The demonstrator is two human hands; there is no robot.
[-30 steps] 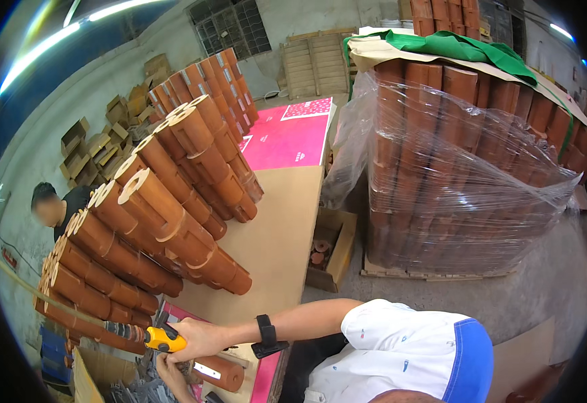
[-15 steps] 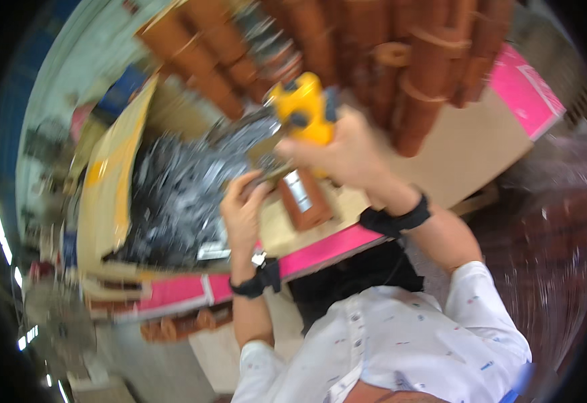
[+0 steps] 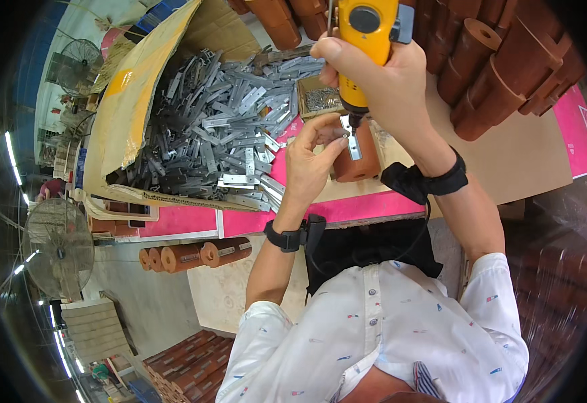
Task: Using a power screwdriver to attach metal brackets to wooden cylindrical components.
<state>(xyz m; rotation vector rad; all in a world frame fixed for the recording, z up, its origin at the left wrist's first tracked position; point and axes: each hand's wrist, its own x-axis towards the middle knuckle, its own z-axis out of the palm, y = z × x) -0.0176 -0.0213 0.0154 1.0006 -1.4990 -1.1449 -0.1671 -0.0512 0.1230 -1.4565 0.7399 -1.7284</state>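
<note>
My right hand (image 3: 399, 84) is wrapped round a yellow electric screwdriver (image 3: 368, 50), its dark bit end pointing down. Under the bit, a small flat metal plate with holes (image 3: 354, 148) lies on a reddish-brown block (image 3: 370, 156). My left hand (image 3: 307, 168) has its thumb and fingers pinched together beside the plate, close to the bit. What they hold, if anything, is too small to make out. A small carton (image 3: 301, 102) of tiny metal pieces, which look like screws, stands just beyond the left fingertips.
On the left stands a large open cardboard box (image 3: 117, 111) heaped with metal plates (image 3: 223, 127). Stacked brown cylindrical pieces (image 3: 508, 74) line the far right. Pink sheeting (image 3: 374, 205) covers the table's near edge. More brown pieces (image 3: 186, 257) and a fan (image 3: 60, 248) are at lower left.
The screwdriver has swung upright, with its bit now down over the plate on the block. My left fingers have come in beside the bit. The view has shifted and sharpened.
</note>
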